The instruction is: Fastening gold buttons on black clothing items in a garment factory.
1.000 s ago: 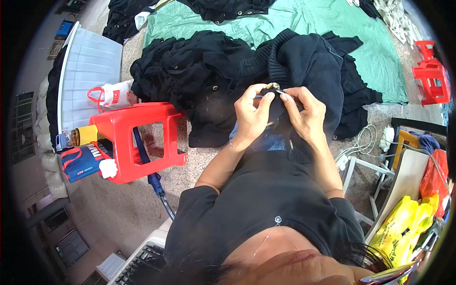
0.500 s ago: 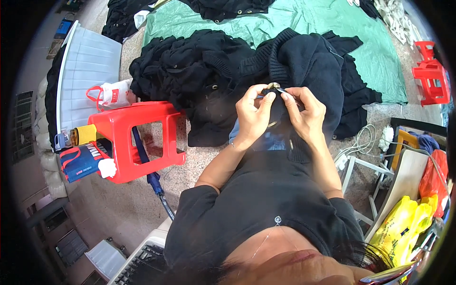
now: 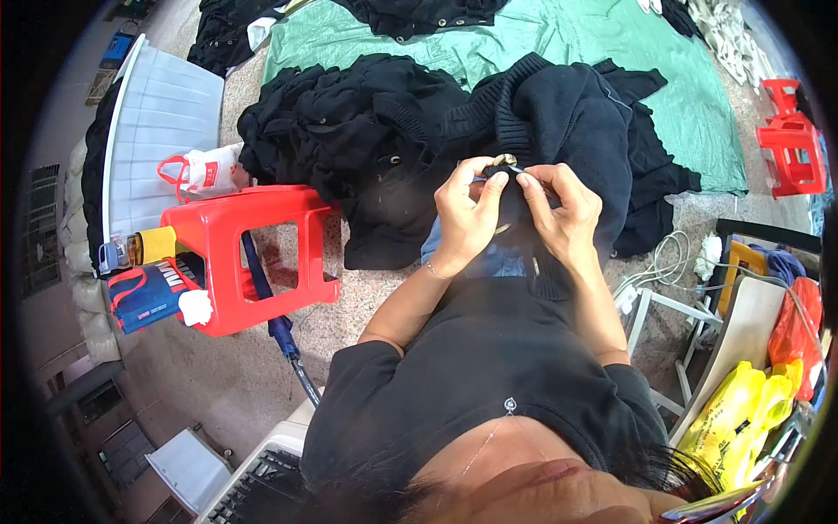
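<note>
Both my hands meet over a dark knitted garment (image 3: 559, 113) draped on my lap. My left hand (image 3: 464, 214) pinches a small round pale button (image 3: 504, 161) against the garment's edge. My right hand (image 3: 563, 210) is closed next to it, fingertips touching the same spot and pinching something thin that I cannot make out. A heap of black clothes (image 3: 349, 131) lies on the floor just beyond my hands.
A red plastic stool (image 3: 244, 253) stands at my left with a white and red bag (image 3: 205, 170) and a blue pouch (image 3: 148, 293) beside it. A green sheet (image 3: 559, 44) covers the floor beyond. Another red stool (image 3: 790, 135), yellow bags (image 3: 742, 419) and cables (image 3: 672, 262) sit at right.
</note>
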`<state>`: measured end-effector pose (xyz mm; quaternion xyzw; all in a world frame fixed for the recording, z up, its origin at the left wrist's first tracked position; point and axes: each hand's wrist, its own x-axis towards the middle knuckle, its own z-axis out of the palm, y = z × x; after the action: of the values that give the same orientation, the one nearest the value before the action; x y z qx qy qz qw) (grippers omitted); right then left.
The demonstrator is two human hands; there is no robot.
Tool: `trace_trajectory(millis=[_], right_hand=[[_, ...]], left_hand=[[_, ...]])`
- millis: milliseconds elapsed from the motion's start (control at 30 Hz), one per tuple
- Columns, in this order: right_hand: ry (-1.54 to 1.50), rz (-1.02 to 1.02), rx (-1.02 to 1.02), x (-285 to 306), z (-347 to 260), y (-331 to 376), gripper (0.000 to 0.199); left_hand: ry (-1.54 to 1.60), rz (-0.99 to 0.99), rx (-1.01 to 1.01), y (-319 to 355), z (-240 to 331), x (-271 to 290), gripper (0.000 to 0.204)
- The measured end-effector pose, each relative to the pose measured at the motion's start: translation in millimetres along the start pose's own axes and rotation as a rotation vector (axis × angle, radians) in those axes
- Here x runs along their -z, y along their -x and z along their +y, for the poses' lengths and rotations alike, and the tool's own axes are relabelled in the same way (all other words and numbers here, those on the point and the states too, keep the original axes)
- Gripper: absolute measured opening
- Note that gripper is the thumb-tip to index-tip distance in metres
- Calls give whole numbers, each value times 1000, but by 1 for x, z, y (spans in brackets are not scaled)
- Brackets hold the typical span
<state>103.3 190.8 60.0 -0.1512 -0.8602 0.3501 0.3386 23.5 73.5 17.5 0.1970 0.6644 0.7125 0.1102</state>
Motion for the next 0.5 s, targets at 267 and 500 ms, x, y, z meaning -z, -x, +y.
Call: trace_trajectory(millis=[267,500], right_hand=[[-15,2,-76,-2,-1,2,12],[4,1,-48,-3,-1,2,13]], left_hand=[[-59,46,-84,2,1,-4,15],[-123,46,-168,2,-2,-3,16]])
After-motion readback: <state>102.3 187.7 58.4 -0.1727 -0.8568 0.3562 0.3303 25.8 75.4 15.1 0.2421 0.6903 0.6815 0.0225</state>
